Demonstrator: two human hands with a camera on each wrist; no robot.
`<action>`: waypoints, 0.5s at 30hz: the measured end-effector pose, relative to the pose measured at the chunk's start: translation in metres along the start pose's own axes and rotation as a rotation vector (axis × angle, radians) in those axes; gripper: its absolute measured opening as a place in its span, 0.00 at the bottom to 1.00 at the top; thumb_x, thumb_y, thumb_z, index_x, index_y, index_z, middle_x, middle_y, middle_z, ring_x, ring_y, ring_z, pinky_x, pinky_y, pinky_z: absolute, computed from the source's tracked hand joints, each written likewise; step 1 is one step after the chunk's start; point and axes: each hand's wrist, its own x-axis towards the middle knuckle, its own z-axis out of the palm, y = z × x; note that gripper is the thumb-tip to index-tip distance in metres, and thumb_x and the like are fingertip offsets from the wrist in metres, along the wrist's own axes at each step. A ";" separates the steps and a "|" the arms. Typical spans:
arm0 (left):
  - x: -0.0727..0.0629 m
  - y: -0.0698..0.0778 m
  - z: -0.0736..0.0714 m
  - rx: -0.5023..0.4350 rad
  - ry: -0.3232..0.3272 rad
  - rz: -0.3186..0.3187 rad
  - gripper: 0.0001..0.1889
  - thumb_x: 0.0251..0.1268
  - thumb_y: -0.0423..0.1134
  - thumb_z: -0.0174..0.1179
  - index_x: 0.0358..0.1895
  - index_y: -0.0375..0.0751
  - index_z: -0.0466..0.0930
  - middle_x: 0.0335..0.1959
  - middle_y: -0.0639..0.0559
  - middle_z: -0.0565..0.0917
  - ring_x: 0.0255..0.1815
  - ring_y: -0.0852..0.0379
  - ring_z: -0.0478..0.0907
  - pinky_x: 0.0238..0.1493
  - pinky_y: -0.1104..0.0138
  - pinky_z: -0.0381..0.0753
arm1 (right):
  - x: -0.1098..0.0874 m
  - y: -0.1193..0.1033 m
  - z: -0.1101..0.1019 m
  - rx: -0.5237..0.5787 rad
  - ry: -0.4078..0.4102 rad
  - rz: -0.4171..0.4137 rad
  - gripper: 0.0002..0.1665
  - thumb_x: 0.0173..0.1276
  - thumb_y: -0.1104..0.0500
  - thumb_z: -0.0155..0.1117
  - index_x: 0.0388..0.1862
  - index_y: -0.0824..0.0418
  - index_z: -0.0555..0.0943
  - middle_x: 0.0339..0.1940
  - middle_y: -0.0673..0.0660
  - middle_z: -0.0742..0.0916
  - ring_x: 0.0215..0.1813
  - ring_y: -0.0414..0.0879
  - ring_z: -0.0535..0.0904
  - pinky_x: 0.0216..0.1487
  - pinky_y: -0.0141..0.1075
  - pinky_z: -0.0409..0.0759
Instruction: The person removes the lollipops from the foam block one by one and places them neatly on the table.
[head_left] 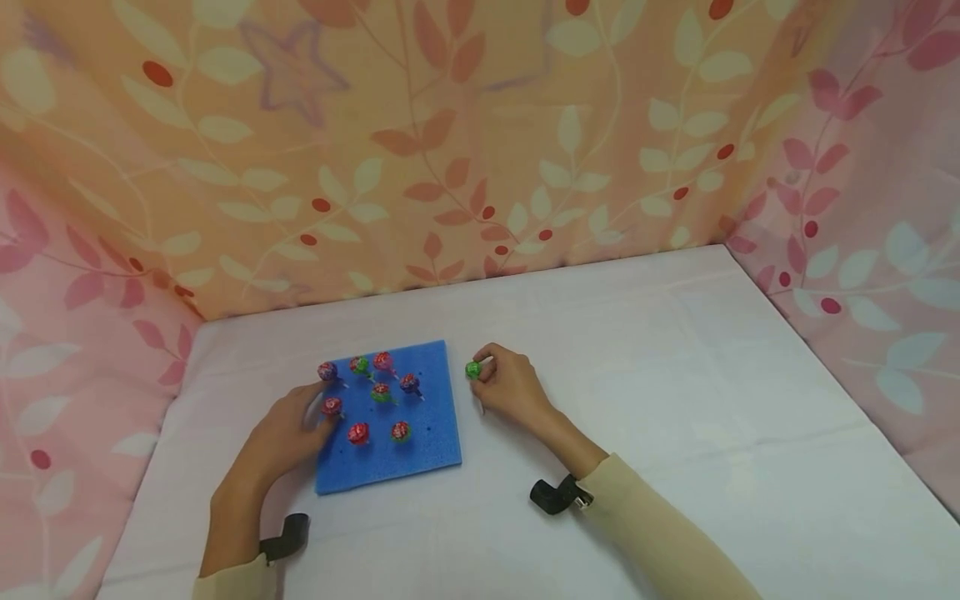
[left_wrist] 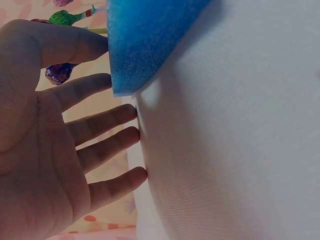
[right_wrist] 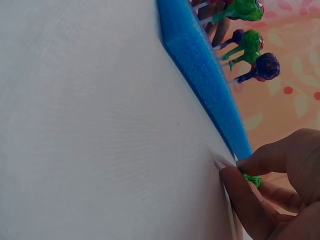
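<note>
A square blue foam board (head_left: 438, 417) lies on the white table with several wrapped lollipops standing in it on their sticks. To the right of the board, my right hand (head_left: 513, 387) pinches a green-wrapped lollipop (head_left: 472, 370) between thumb and fingers, the head facing away from me. In the right wrist view its white stick end (right_wrist: 218, 163) pokes out at the fingertips. My left hand (head_left: 285, 429) rests at the board's left edge, near a red lollipop (head_left: 332, 407). In the left wrist view its thumb and index fingertip touch the foam, and the other fingers extend down to the table.
Small holes dot the foam between the sticks. The white cloth-covered table (head_left: 675, 375) stretches to the right and in front of the board. A patterned orange curtain (head_left: 450, 150) stands behind it, with pink patterned cloth (head_left: 885, 167) at the sides.
</note>
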 end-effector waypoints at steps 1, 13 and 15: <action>0.000 -0.001 0.000 0.002 0.004 0.006 0.36 0.73 0.45 0.61 0.79 0.32 0.65 0.75 0.27 0.72 0.77 0.23 0.66 0.74 0.28 0.67 | 0.000 0.000 0.000 -0.003 0.002 0.004 0.18 0.62 0.64 0.73 0.51 0.63 0.85 0.30 0.54 0.90 0.30 0.40 0.83 0.33 0.33 0.81; -0.001 -0.001 0.001 -0.022 0.003 0.010 0.36 0.74 0.44 0.61 0.80 0.32 0.64 0.76 0.27 0.72 0.77 0.24 0.66 0.74 0.28 0.67 | -0.001 0.003 -0.003 -0.075 -0.012 -0.021 0.20 0.64 0.60 0.76 0.54 0.62 0.85 0.32 0.54 0.88 0.31 0.41 0.78 0.38 0.36 0.80; 0.000 -0.002 0.001 -0.017 0.005 0.012 0.36 0.74 0.45 0.62 0.79 0.32 0.64 0.75 0.27 0.72 0.77 0.24 0.66 0.73 0.27 0.68 | -0.003 0.001 -0.006 -0.082 -0.012 -0.019 0.23 0.64 0.59 0.76 0.57 0.63 0.84 0.34 0.54 0.88 0.32 0.41 0.79 0.40 0.37 0.81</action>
